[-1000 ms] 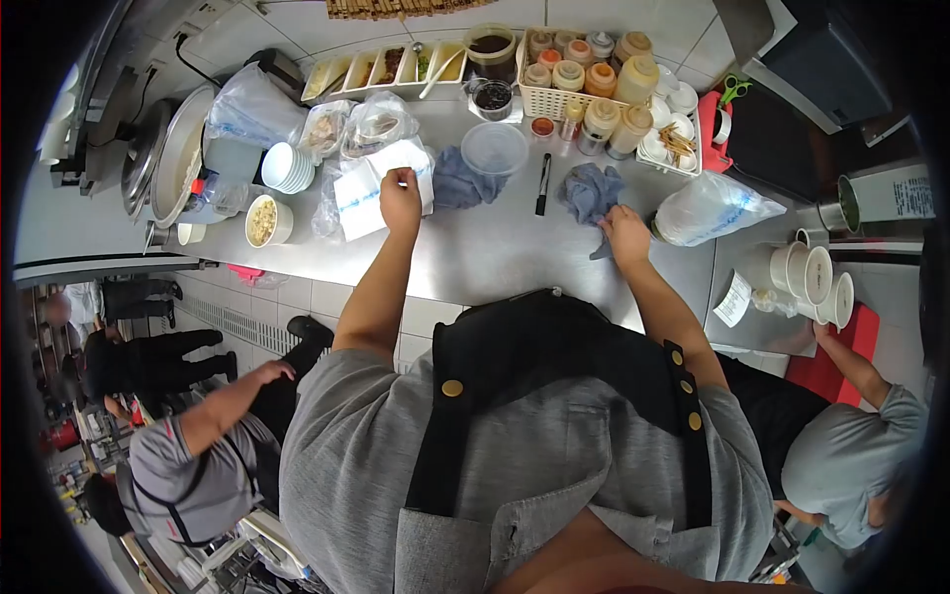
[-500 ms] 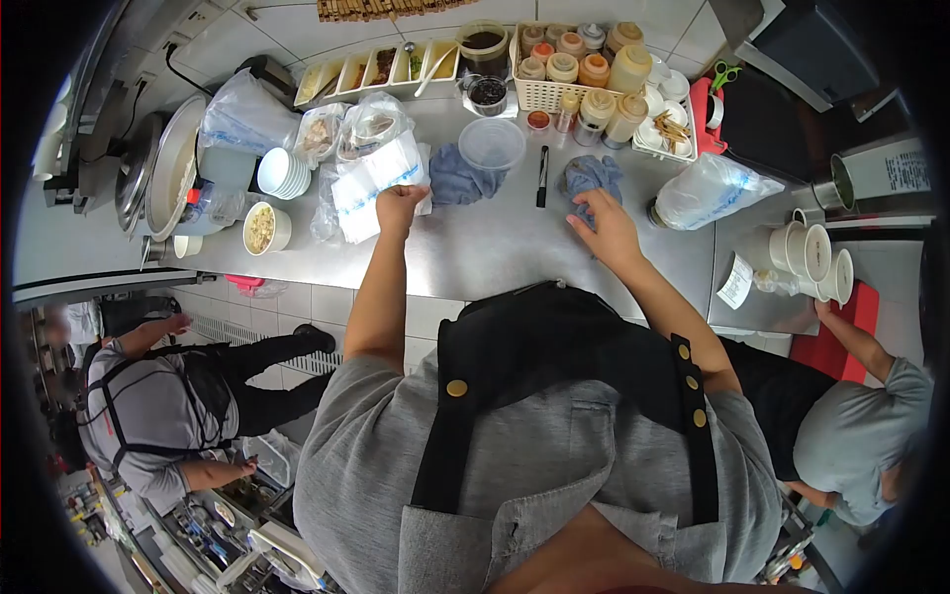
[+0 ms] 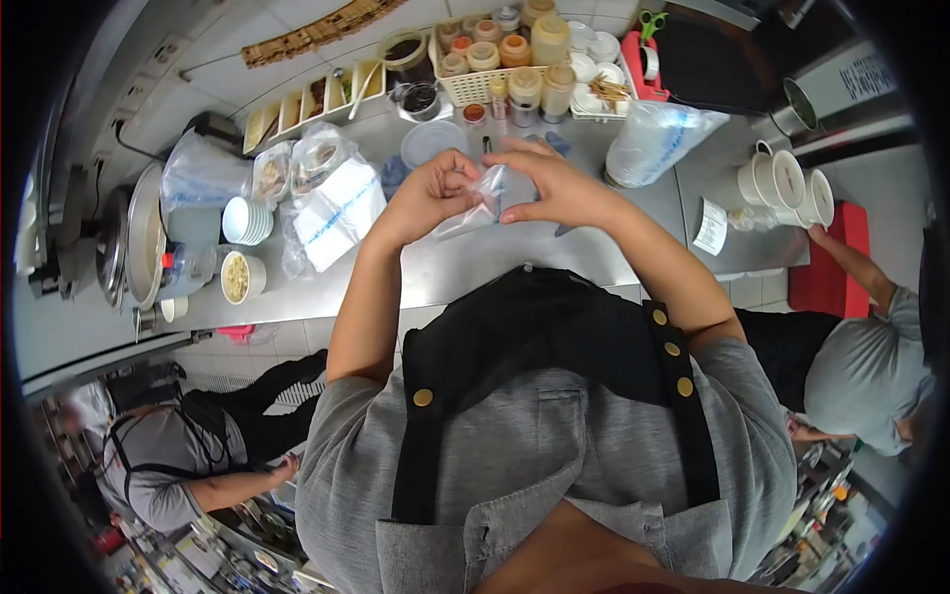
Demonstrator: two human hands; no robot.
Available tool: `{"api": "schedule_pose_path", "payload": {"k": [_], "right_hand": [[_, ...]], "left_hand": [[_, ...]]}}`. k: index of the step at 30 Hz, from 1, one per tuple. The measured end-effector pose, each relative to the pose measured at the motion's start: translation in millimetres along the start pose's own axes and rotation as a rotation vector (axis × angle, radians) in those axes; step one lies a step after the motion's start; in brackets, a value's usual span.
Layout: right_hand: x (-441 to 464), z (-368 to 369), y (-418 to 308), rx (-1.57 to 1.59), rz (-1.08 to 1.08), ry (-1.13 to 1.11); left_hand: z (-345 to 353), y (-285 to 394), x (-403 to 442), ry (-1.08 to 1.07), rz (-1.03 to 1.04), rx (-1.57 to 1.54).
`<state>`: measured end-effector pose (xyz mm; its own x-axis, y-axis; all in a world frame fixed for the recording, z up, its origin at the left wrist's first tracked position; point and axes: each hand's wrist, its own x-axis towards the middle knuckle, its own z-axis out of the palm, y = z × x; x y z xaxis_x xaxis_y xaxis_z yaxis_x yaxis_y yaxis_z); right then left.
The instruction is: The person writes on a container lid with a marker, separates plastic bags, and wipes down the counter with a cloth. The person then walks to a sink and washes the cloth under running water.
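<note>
In front of me, above the metal counter, is a clear plastic bag point(image 3: 482, 203). My left hand point(image 3: 430, 196) pinches its edge between thumb and fingers. My right hand point(image 3: 566, 188) curves at the bag's other side, thumb and fingers apart, with thin plastic between them; whether it touches the bag is hard to tell. Left of my hands lies a stack of flat plastic bags point(image 3: 339, 213) with blue print. Behind the hands are a clear round lid point(image 3: 433, 142) and blue cloths point(image 3: 394, 170), partly covered. Only the tip of a black marker point(image 3: 487, 145) shows.
Sauce bottles fill a cream basket point(image 3: 473, 91) at the back. Left stand white bowls point(image 3: 247, 220) and a cup of chopped food point(image 3: 237, 277). Right are bagged items point(image 3: 653, 144), a paper slip point(image 3: 711, 228) and white containers point(image 3: 782, 183). Co-workers are at both sides point(image 3: 861, 366).
My left hand has left the bag stack and moved right, now holding a clear bag. My right hand has come off the blue cloth and moved left to the bag. The view has shifted.
</note>
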<state>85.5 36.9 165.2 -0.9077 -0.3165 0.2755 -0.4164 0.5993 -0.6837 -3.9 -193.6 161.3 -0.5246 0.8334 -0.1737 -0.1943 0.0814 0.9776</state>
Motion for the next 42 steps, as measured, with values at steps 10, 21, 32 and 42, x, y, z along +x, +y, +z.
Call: {"api": "schedule_pose_path", "payload": {"k": [10, 21, 32, 42], "right_hand": [[-39, -44, 26, 0.704, 0.45, -0.028], [-97, -97, 11, 0.894, 0.539, 0.493], [-87, -114, -8, 0.391, 0.534, 0.344], [-84, -121, -30, 0.386, 0.301, 0.315]], "left_hand": [[54, 29, 44, 0.029, 0.43, 0.341], [10, -18, 87, 0.298, 0.533, -0.173], [92, 98, 75, 0.262, 0.584, 1.088], [105, 105, 93, -0.23, 0.669, 1.12]]}}
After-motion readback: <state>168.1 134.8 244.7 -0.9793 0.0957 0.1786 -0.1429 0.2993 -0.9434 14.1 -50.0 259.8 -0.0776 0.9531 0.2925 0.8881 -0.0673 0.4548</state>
